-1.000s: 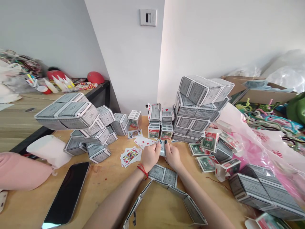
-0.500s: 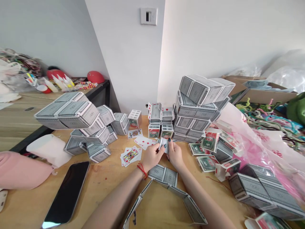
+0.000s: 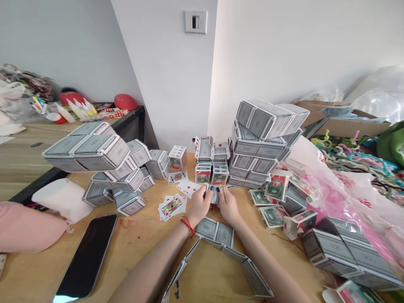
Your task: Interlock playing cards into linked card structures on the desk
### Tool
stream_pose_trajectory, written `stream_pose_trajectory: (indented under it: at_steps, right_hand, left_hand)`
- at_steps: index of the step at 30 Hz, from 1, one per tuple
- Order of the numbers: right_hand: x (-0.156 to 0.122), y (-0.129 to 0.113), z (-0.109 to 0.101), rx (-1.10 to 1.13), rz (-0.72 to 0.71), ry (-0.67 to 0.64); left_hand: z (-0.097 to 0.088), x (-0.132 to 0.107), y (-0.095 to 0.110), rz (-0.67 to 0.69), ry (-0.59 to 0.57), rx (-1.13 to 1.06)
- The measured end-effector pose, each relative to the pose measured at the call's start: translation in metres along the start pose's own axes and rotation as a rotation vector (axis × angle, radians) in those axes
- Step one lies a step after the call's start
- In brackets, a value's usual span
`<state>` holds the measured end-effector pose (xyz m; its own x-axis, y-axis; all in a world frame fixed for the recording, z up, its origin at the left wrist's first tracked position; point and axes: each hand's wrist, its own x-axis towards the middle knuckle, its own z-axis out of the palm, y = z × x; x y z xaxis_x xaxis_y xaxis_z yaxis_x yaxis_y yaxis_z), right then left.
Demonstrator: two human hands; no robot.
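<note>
Between my left hand (image 3: 201,203) and my right hand (image 3: 227,205), a grey-backed playing card (image 3: 214,196) is gripped, thumbs on top; whether it is one card or several I cannot tell. Just below them lies a flat pair of joined cards (image 3: 215,231). Nearer to me stands an open frame of folded cards (image 3: 222,248) between my forearms. Loose face-up cards (image 3: 173,207), with a red jack on top, lie left of my left hand. Beyond my hands are two upright card boxes (image 3: 220,174) with grey card blocks (image 3: 205,148) on them.
A tall stack of card blocks (image 3: 257,145) rises at the back right, another stack (image 3: 94,147) at the left. A phone (image 3: 86,256) lies front left. Card boxes (image 3: 274,216), joined blocks (image 3: 349,252) and pink plastic (image 3: 334,185) fill the right side.
My fingers have shifted on the card: both thumbs now lie on top, and the card is tilted differently and more covered. The view has moved slightly.
</note>
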<state>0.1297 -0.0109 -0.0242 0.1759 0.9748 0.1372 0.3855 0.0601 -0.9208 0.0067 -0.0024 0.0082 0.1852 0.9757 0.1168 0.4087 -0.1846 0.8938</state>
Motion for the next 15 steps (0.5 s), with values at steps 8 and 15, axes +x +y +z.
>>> stream_pose_trajectory:
  at_steps: [8, 15]
  right_hand:
    - [0.0, -0.003, 0.0, 0.053, 0.01, -0.048]
    - [-0.001, -0.006, 0.0, 0.203, 0.042, -0.145]
  left_hand:
    - [0.004, 0.0, -0.007, 0.096, 0.097, 0.221]
    - [0.004, 0.001, -0.018, 0.133, 0.181, 0.274]
